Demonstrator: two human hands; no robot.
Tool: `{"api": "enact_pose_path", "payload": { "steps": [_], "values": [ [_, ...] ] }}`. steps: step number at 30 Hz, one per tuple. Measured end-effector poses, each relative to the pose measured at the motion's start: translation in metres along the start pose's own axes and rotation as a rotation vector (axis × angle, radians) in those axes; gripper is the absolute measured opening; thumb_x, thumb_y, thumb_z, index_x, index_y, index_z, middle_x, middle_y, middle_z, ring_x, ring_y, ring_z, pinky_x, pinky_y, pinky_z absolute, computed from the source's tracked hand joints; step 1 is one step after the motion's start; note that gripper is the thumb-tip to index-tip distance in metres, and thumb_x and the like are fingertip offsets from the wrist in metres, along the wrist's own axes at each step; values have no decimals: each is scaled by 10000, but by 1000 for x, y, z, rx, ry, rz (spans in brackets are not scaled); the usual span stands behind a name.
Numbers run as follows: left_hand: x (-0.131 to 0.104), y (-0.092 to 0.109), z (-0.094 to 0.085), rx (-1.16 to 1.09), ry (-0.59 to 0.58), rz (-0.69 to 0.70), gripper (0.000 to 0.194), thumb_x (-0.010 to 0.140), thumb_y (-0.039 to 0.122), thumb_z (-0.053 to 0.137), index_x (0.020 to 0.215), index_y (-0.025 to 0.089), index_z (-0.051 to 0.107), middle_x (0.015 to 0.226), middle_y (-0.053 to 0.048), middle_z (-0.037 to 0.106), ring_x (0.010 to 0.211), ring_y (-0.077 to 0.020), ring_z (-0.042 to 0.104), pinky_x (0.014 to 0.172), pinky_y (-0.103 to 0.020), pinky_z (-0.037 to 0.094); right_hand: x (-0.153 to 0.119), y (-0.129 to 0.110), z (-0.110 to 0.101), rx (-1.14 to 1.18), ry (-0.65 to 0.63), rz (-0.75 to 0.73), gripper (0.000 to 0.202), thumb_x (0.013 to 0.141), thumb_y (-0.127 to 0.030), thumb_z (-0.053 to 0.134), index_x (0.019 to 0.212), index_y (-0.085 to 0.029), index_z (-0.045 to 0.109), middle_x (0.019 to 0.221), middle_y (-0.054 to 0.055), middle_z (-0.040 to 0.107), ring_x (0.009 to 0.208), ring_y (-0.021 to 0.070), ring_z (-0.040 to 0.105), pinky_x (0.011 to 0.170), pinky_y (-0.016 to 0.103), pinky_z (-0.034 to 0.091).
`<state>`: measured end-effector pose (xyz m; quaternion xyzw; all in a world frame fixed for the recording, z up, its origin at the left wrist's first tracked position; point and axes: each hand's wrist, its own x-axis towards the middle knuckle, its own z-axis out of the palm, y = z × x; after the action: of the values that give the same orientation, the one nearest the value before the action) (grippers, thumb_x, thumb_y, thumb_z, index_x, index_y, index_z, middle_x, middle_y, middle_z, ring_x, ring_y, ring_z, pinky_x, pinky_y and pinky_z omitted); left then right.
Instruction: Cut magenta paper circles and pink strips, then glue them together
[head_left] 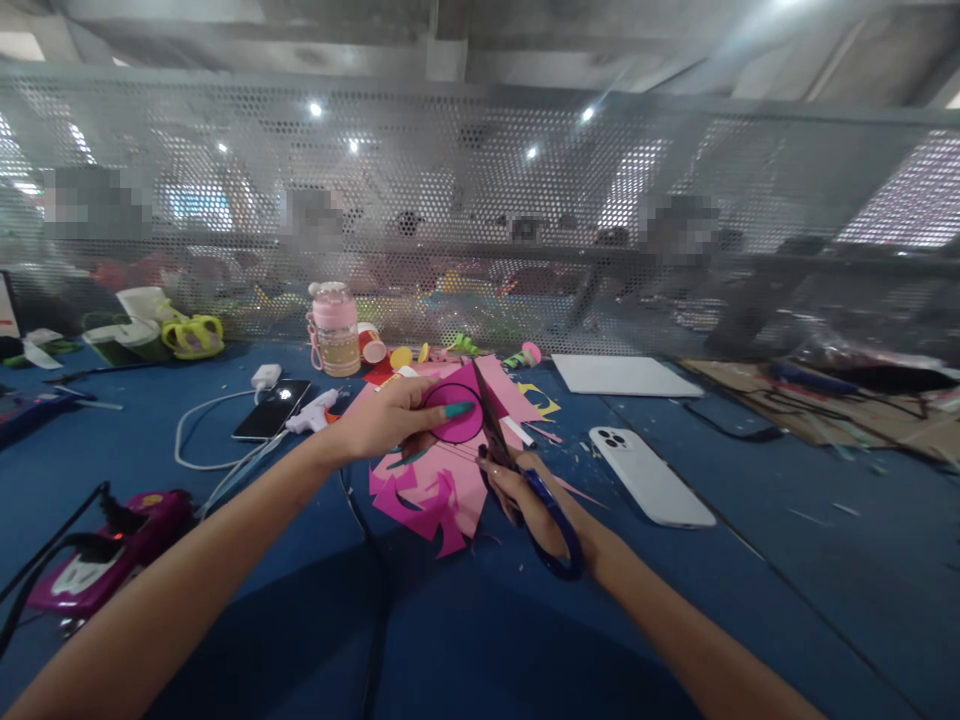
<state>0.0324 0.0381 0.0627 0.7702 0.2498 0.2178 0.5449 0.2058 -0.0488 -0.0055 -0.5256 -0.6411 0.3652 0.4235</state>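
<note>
Between the thumb and fingers of my left hand [397,415] is a magenta piece of paper [459,425] with a dark circle drawn on it. My right hand [536,500] grips blue-handled scissors [559,535], fingers through the loops. Their dark blades point up and away, parted or overlapping, I cannot tell which, at the right edge of the magenta paper. Beneath both hands lie pink paper sheets [469,495] and magenta offcuts [420,510].
A white phone [652,480] lies right, a black phone [272,410] and white glue gun [313,412] left. A pink bottle [334,330] stands behind, before a perforated metal screen [480,210]. A purple power strip [112,550] with cables sits front left; a white sheet [626,376] lies back right.
</note>
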Motion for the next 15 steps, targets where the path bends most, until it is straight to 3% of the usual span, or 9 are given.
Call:
{"api": "enact_pose_path", "payload": {
  "steps": [5,10,15],
  "values": [
    [0,2,-2,12,-11,-7,216,797,344,602,795,147,513,390,84,467,308,-44,384,327,-180,240,0,1,-1,-11,43,3,318,847,-516,434,783,-213,508,584,-33,447,559,152,484,489,265,350],
    [0,2,-4,18,-17,-39,214,796,333,610,782,146,506,414,84,463,327,-40,394,338,-176,247,-2,-2,0,42,-21,57,351,816,-560,453,735,-219,471,468,-74,354,429,128,408,439,260,343],
    [-1,3,-7,37,-28,-58,177,818,292,588,866,129,537,422,86,469,331,-40,392,344,-180,256,-1,-3,2,50,-6,68,391,786,-605,458,773,-215,486,474,-80,352,430,127,415,446,262,352]
  ]
}}
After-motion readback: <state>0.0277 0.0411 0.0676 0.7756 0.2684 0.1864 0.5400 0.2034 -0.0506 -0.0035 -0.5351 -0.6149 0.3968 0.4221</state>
